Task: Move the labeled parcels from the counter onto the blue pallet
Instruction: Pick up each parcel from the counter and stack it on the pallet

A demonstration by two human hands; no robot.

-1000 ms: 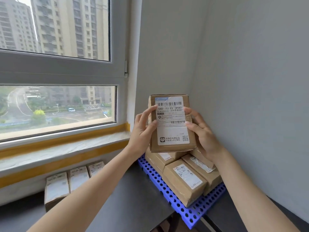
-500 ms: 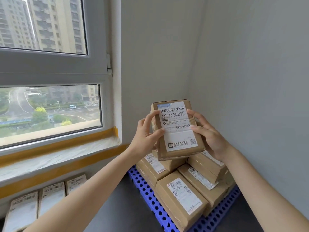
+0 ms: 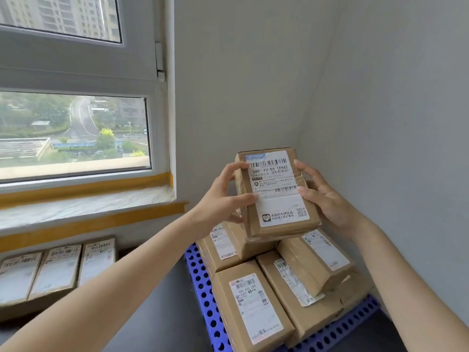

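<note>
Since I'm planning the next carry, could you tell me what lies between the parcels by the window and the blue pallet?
In the head view, only bare dark counter lies between the row of parcels and the blue pallet; the left forearm crosses above it.

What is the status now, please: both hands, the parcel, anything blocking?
Left hand and right hand grip parcel. Parcel above stacked parcels on blue pallet. Nothing blocking.

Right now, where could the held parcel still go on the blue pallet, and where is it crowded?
Bare blue pallet shows only along its left and front edges, strips too narrow. The stacked parcels fill the rest, so the top of the stack, under the held parcel, looks likeliest. The dark counter between pallet and counter parcels is bare.
</note>
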